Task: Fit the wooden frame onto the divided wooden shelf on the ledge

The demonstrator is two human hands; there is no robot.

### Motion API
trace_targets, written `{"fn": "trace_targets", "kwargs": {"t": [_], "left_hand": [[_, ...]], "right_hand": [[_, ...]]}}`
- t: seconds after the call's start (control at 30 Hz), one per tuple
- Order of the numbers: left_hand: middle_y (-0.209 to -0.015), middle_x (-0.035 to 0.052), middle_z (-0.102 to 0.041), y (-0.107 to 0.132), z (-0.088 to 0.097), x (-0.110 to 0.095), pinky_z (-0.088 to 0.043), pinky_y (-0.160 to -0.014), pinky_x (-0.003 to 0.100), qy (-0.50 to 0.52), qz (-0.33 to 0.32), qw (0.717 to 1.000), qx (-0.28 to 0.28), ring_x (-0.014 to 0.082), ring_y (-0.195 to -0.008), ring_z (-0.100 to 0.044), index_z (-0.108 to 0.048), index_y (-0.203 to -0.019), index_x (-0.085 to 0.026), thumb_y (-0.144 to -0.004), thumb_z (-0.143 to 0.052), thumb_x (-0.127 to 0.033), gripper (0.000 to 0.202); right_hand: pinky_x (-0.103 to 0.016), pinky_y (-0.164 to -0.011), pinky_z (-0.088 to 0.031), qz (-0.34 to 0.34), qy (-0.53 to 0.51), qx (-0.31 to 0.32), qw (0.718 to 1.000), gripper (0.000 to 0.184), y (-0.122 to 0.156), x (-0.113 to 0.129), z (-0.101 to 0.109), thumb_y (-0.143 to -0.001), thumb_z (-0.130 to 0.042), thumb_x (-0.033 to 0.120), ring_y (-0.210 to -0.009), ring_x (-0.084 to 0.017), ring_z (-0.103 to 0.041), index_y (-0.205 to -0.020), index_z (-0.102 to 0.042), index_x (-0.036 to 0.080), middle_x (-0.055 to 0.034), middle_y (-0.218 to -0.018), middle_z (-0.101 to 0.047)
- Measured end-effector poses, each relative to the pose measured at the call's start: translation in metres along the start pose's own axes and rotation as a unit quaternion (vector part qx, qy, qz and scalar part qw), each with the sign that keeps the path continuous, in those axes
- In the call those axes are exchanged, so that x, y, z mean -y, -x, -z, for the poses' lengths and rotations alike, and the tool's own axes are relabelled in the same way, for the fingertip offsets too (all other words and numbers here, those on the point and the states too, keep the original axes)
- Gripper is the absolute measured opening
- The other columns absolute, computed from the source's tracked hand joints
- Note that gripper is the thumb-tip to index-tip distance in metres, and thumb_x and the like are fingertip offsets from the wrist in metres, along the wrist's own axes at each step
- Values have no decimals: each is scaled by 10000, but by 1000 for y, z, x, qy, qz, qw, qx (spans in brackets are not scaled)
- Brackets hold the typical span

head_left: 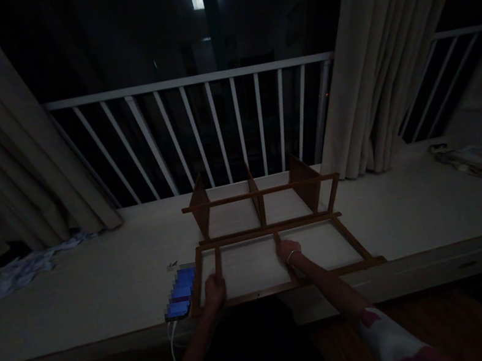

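Already both hands, left hand (214, 290) and right hand (289, 252), are gripping slats of the partly assembled wooden rack (267, 225) lying on the desk (101, 286).

The wooden rack (272, 225) is reddish brown, standing on a pale cream ledge (101, 286). Left of the rack, a phone (180, 292) glows blue. Behind it, the railing (195, 132) is white and the curtains (386, 49) beige.

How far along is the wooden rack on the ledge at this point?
Done: the wooden rack is joined, with rails and three upright panels, lying on the ledge. In hand: the left hand grips a front slat, the right hand a middle one. Left: it is not yet stood upright. A phone lies beside it.
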State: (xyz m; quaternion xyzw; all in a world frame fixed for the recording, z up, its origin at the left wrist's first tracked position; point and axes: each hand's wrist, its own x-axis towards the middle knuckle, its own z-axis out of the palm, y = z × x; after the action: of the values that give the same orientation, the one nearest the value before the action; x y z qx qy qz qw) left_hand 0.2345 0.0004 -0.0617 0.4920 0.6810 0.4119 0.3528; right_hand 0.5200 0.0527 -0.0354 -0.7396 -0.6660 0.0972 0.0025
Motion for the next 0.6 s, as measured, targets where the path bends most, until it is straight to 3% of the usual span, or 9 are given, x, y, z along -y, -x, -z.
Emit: {"fn": "trace_targets", "kwargs": {"t": [0.13, 0.27, 0.37, 0.6], "left_hand": [[-600, 46, -527, -7, -7, 3, -377, -528, 242, -66, -65, 996, -13, 165, -608, -531, -543, -707, -124, -658, -471, -256, 158], [-681, 76, -532, -13, -16, 14, -382, -663, 285, -231, -155, 959, -47, 190, -702, -534, -586, -827, -93, -700, -425, -252, 259], [-747, 89, -528, -17, -19, 24, -369, -724, 288, -290, -172, 940, -58, 189, -747, -522, -579, -904, -88, -733, -384, -248, 305], [-825, 88, -496, -19, -19, 34, -364, -761, 274, -310, -184, 930, -77, 175, -793, -506, -529, -1026, -95, -779, -339, -253, 350]], "right_hand": [[-363, -697, -404, 4, 20, -5, 1000, 440, -8, -5, -5, -843, -248, 328, -861, -254, -562, -919, -611, 90, -186, -889, -609], [-388, -707, -394, 13, 43, -12, 999, 407, -11, -8, -8, -834, -264, 282, -873, -265, -556, -917, -611, 86, -207, -890, -603], [-399, -708, -389, 25, 56, -13, 998, 378, -14, -6, -11, -823, -282, 250, -885, -275, -550, -917, -612, 93, -214, -889, -602], [-415, -684, -389, 65, 76, 2, 995, 312, -20, 1, -14, -787, -345, 200, -890, -282, -548, -927, -604, 95, -215, -870, -606]]}}
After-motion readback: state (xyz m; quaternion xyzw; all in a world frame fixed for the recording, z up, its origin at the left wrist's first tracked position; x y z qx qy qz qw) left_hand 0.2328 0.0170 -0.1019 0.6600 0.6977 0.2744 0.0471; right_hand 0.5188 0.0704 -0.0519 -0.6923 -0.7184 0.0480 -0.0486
